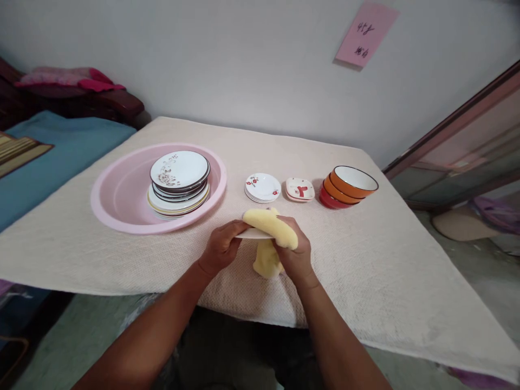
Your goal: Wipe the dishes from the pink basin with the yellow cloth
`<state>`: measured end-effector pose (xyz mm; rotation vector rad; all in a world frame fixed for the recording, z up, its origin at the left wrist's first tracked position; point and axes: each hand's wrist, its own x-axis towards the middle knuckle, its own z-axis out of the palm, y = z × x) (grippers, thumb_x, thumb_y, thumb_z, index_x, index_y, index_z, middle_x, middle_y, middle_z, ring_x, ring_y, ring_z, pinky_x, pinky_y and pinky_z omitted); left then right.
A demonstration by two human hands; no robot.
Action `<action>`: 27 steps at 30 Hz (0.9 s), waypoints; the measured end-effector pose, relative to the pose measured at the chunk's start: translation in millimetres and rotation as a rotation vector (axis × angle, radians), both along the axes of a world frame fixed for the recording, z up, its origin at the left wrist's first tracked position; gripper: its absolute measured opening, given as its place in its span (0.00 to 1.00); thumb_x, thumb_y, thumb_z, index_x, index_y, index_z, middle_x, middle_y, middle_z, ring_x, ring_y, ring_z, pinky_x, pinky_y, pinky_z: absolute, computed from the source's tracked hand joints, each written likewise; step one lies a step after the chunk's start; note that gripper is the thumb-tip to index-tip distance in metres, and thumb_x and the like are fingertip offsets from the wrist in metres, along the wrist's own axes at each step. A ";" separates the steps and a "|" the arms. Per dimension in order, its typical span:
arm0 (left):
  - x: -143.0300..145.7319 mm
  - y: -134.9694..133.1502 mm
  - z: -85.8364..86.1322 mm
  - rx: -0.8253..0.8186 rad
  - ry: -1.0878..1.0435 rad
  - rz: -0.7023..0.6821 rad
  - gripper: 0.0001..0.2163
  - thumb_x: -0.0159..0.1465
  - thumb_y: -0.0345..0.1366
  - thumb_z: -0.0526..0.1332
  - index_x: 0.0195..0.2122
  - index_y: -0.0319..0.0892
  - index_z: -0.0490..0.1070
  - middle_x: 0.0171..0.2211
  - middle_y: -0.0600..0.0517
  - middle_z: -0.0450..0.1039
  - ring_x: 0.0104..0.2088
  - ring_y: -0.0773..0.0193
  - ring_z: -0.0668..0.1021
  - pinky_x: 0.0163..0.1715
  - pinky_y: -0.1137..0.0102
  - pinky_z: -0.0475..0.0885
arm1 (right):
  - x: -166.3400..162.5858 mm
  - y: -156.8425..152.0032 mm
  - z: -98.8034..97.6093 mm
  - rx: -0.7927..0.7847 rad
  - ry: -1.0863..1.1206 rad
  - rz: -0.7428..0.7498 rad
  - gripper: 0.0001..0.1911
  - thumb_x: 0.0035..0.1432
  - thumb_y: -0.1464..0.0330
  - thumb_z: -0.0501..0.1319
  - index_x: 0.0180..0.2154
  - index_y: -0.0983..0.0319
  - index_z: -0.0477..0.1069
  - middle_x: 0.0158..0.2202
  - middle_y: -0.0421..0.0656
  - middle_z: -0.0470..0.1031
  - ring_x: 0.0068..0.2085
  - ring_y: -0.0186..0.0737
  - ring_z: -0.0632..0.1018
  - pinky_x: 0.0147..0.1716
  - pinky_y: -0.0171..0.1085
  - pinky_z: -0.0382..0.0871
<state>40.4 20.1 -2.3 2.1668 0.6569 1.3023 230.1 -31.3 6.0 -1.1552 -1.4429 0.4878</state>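
Near the table's front edge, a small white plate (252,234) is held up off the cloth, tilted so that I see it almost edge-on. My left hand (222,245) pinches its left rim between thumb and fingers. A yellow cloth (271,224) is folded over the plate's right side and hangs below it. My right hand (296,246) grips the cloth against the plate, its fingers partly hidden by the fabric. Just beyond my hands lies a short stack of white saucers (262,187) with red flowers.
A pink basin (117,189) at the left holds a tall stack of plates (179,169). Small square dishes (299,189) and stacked orange and red bowls (350,185) stand to the right. The wall behind bears a pink note (365,35). A beige cover (390,292) drapes the table.
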 end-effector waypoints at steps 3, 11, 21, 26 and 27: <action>1.1 -6.4 3.0 -0.070 -0.030 0.006 0.14 0.62 0.27 0.55 0.48 0.42 0.70 0.42 0.47 0.76 0.42 0.64 0.77 0.43 0.70 0.70 | 2.1 2.4 -8.3 -0.171 0.226 0.035 0.19 0.51 0.62 0.64 0.46 0.58 0.69 0.43 0.43 0.75 0.42 0.43 0.76 0.43 0.42 0.71; 12.6 -3.2 0.3 -0.248 -0.154 0.018 0.11 0.63 0.34 0.56 0.46 0.43 0.71 0.45 0.46 0.74 0.47 0.61 0.74 0.49 0.66 0.67 | 5.1 8.7 -23.8 -0.203 0.280 -0.104 0.15 0.50 0.62 0.65 0.40 0.61 0.71 0.36 0.44 0.77 0.35 0.41 0.77 0.36 0.42 0.74; 28.2 -9.1 1.7 -1.454 -0.746 -0.228 0.14 0.60 0.38 0.55 0.43 0.38 0.72 0.43 0.44 0.75 0.38 0.56 0.78 0.36 0.60 0.75 | -3.2 3.6 -11.4 0.272 -0.390 -0.259 0.18 0.56 0.70 0.60 0.49 0.58 0.68 0.46 0.48 0.73 0.49 0.46 0.73 0.49 0.51 0.68; 15.4 -3.6 11.1 -1.497 -0.855 -0.271 0.14 0.61 0.37 0.52 0.40 0.35 0.72 0.39 0.43 0.76 0.38 0.58 0.78 0.34 0.64 0.76 | -7.2 5.0 -13.7 0.274 -0.415 -0.262 0.19 0.57 0.70 0.60 0.51 0.56 0.67 0.47 0.49 0.72 0.49 0.48 0.72 0.49 0.53 0.68; 13.6 -1.8 12.1 -1.509 -0.847 -0.263 0.14 0.61 0.38 0.53 0.39 0.35 0.72 0.38 0.43 0.76 0.38 0.58 0.78 0.33 0.66 0.76 | -7.8 5.1 -14.0 0.270 -0.432 -0.256 0.19 0.56 0.70 0.60 0.51 0.56 0.67 0.47 0.49 0.72 0.50 0.48 0.72 0.49 0.53 0.67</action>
